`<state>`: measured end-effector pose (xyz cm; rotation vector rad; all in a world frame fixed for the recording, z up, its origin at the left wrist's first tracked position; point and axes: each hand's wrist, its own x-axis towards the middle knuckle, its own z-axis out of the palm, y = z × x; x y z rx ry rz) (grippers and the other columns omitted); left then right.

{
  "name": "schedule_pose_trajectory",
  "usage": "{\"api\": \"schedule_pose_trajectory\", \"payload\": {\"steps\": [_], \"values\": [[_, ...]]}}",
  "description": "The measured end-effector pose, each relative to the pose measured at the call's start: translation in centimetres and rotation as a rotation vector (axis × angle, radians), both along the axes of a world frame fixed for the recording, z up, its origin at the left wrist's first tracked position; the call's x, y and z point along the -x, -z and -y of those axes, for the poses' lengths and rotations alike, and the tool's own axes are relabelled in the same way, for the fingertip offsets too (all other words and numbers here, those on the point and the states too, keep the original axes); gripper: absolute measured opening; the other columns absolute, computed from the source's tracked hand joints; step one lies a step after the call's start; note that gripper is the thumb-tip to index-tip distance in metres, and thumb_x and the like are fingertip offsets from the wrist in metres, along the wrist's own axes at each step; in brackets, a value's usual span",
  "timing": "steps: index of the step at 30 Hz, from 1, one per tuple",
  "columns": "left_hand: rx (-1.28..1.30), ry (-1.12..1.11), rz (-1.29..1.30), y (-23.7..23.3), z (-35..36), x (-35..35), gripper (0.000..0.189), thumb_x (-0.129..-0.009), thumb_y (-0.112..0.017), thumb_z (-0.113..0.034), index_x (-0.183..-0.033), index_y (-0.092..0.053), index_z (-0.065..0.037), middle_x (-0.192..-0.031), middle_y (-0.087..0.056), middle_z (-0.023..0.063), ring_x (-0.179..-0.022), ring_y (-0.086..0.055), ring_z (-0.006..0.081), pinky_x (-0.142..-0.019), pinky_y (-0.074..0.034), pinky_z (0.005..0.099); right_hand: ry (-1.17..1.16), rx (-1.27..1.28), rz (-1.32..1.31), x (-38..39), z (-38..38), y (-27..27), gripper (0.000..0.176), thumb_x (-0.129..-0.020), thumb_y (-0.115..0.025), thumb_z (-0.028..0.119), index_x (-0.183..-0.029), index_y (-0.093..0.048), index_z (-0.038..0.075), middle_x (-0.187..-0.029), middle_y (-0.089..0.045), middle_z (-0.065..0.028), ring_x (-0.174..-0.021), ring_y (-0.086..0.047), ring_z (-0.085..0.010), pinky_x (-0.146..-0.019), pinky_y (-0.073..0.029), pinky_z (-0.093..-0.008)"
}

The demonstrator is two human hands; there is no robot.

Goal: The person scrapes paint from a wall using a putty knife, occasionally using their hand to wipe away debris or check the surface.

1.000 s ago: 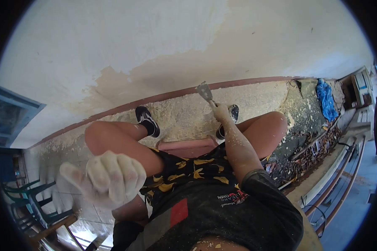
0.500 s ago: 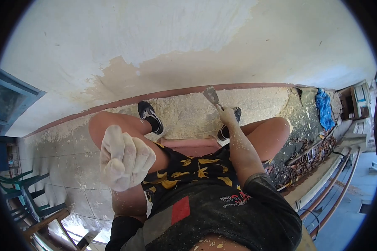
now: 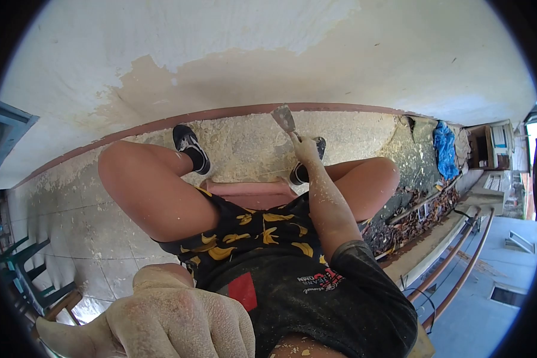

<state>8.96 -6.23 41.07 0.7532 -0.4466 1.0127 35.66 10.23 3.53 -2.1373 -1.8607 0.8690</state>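
My right hand (image 3: 306, 150) is closed around the handle of a paint scraper (image 3: 284, 119). The scraper's broad, stained blade points toward the foot of the wall, overlapping its reddish-brown base strip in this view. Pale dust coats my left hand (image 3: 167, 325), which is large and close to the camera at the bottom left. Its thumb sticks out to the side; the fingertips run out of the frame, and nothing shows in it. Ahead is the wall (image 3: 268, 77), with whitish paint above and a bare beige patch lower down.
I sit on a low pink seat (image 3: 250, 190), knees apart. Paint flakes litter the floor (image 3: 232, 143). A blue plastic sheet (image 3: 445, 149) and dry leaves (image 3: 420, 218) lie at right, near brown pipes (image 3: 459, 268). Green chairs (image 3: 36, 268) stand at left.
My left hand has come down and nearer the camera, its thumb now out from the earlier curled fingers. The view has shifted, so the scraper appears slightly higher and further left.
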Motion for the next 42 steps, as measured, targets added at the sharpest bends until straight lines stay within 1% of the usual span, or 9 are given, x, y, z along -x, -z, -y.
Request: {"api": "schedule_pose_trajectory", "payload": {"steps": [3, 12, 21, 24, 26, 29, 35, 38, 42], "values": [[-0.082, -0.241, 0.160, 0.5, 0.9, -0.6, 0.067, -0.095, -0.026, -0.050, -0.087, -0.069, 0.001, -0.046, -0.041, 0.0007, -0.033, -0.029, 0.0080, -0.032, -0.017, 0.0223, -0.002, -0.004, 0.004, 0.1, 0.1, 0.0, 0.061, -0.088, -0.042, 0.052, -0.101, -0.062, -0.005, -0.096, -0.059, -0.0317, -0.098, -0.055, -0.0438, -0.085, -0.042, -0.0447], [0.108, -0.149, -0.010, -0.8, 0.8, 0.1, 0.062, -0.095, -0.030, -0.049, -0.086, -0.069, -0.002, -0.046, -0.040, 0.0015, -0.033, -0.031, 0.0075, -0.032, -0.017, 0.0220, -0.015, -0.015, 0.041, 0.5, -0.1, -0.5, 0.060, -0.088, -0.042, 0.051, -0.099, -0.063, -0.004, -0.096, -0.059, -0.0317, -0.097, -0.055, -0.0436, -0.085, -0.042, -0.0449], [0.024, -0.283, 0.273, 1.1, 2.6, -0.5, 0.062, -0.094, -0.035, -0.048, -0.088, -0.068, 0.004, -0.049, -0.048, 0.0058, -0.033, -0.033, 0.0092, -0.032, -0.020, 0.0228, 0.005, -0.086, 0.012, 0.1, 0.1, 0.9, 0.059, -0.088, -0.043, 0.051, -0.094, -0.064, -0.004, -0.093, -0.060, -0.0299, -0.095, -0.057, -0.0423, -0.084, -0.042, -0.0449], [0.156, -0.060, 0.024, -1.0, 1.7, 0.7, 0.060, -0.094, -0.037, -0.048, -0.093, -0.068, 0.003, -0.047, -0.047, 0.0050, -0.032, -0.035, 0.0095, -0.031, -0.020, 0.0237, -0.004, -0.089, 0.030, 0.1, -0.3, 1.1, 0.059, -0.088, -0.043, 0.051, -0.093, -0.064, -0.005, -0.088, -0.061, -0.0286, -0.090, -0.058, -0.0421, -0.080, -0.043, -0.0449], [0.201, 0.017, -0.060, -0.7, 2.6, 1.7, 0.039, -0.092, -0.043, -0.034, -0.074, -0.057, -0.002, -0.046, -0.046, 0.0107, -0.030, -0.036, 0.0143, -0.031, -0.023, 0.0246, -0.018, -0.089, 0.047, -0.4, -0.1, 1.6, 0.060, -0.088, -0.044, 0.051, -0.092, -0.064, -0.005, -0.085, -0.062, -0.0279, -0.087, -0.059, -0.0417, -0.078, -0.044, -0.0446], [0.132, -0.026, 0.134, 2.4, 2.1, 1.9, 0.033, -0.093, -0.044, -0.030, -0.079, -0.051, -0.001, -0.046, -0.044, 0.0084, -0.032, -0.036, 0.0129, -0.032, -0.022, 0.0241, 0.001, -0.122, 0.017, -0.6, -0.2, 2.2, 0.061, -0.088, -0.043, 0.051, -0.090, -0.063, -0.006, -0.079, -0.062, -0.0261, -0.079, -0.061, -0.0396, -0.073, -0.046, -0.0434], [0.424, -0.583, -0.450, 12.7, 3.7, 3.3, 0.012, -0.086, -0.054, -0.008, -0.084, -0.043, -0.006, -0.055, -0.052, 0.0043, -0.048, -0.049, 0.0104, -0.046, -0.037, 0.0222, 0.122, -0.192, -0.144, -0.6, 0.7, 0.9, 0.058, -0.087, -0.046, 0.051, -0.088, -0.062, -0.005, -0.069, -0.061, -0.0226, -0.068, -0.062, -0.0338, -0.064, -0.046, -0.0417], [0.134, -0.844, -1.339, 16.1, 4.0, 2.0, 0.008, -0.083, -0.060, -0.004, -0.080, -0.053, -0.001, -0.077, -0.065, 0.0105, -0.063, -0.058, 0.0149, -0.059, -0.045, 0.0261, 0.241, -0.251, -0.329, 0.2, -0.3, -1.8, 0.053, -0.087, -0.049, 0.047, -0.092, -0.061, -0.004, -0.079, -0.062, -0.0263, -0.081, -0.060, -0.0402, -0.074, -0.045, -0.0449], [-0.214, -1.033, -1.514, 18.4, 0.8, 0.9, 0.007, -0.075, -0.065, -0.004, -0.080, -0.061, -0.002, -0.088, -0.067, 0.0107, -0.073, -0.062, 0.0192, -0.066, -0.048, 0.0301, 0.351, -0.326, -0.770, 2.1, -1.1, -8.2, 0.032, -0.090, -0.052, 0.032, -0.091, -0.056, 0.000, -0.060, -0.054, -0.0079, -0.057, -0.054, -0.0170, -0.055, -0.042, -0.0306]]}}
